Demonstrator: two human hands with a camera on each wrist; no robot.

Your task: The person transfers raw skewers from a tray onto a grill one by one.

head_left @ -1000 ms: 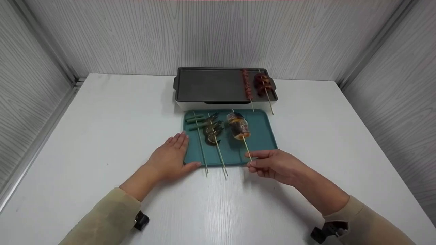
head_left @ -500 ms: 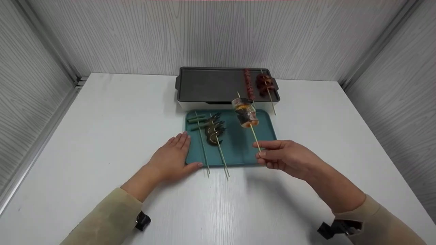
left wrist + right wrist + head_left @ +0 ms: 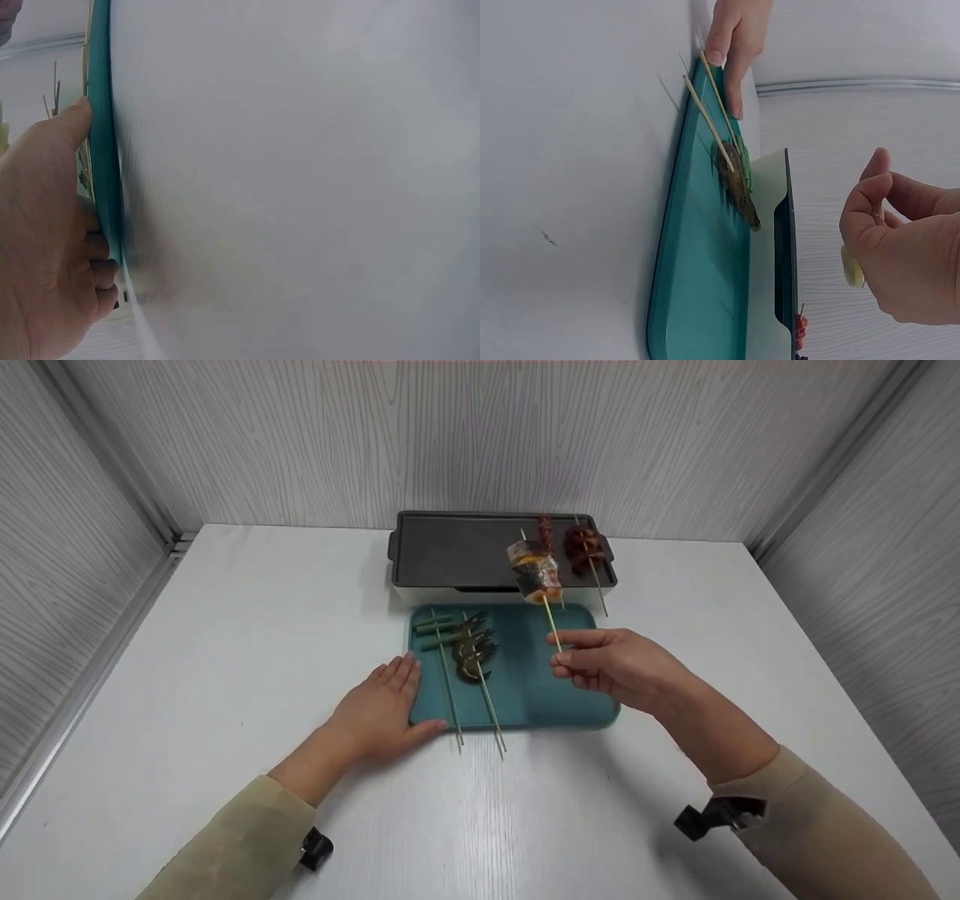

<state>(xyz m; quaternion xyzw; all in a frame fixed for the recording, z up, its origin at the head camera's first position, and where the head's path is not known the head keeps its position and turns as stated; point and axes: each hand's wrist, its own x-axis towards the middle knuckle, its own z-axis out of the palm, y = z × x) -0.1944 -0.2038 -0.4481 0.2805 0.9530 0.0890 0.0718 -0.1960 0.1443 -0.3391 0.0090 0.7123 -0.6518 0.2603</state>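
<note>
My right hand (image 3: 622, 667) pinches the bare lower stick of a fish skewer (image 3: 536, 574) between thumb and fingers. The chunky, dark-skinned pieces are held up, tilted, over the gap between the teal tray (image 3: 540, 694) and the black griddle (image 3: 457, 547). In the right wrist view, my right hand (image 3: 907, 240) hides most of that skewer. With fingers extended, my left hand (image 3: 379, 712) rests along the tray's left edge, thumb at the near corner. On the tray lie a shrimp skewer (image 3: 472, 656) and a skewer of green stalks (image 3: 435, 625), their sticks jutting past the near rim.
A red beaded-looking skewer (image 3: 546, 529), partly hidden by the fish, lies on the griddle's right side. Beside it is a dark red-brown skewer (image 3: 581, 547), its stick overhanging the front. The white tabletop (image 3: 225, 645) is bounded by pale wood-grain panels (image 3: 480, 442).
The right hand has lifted the fish skewer off the tray and carried it up and forward toward the griddle. My left hand stays at the tray's edge.
</note>
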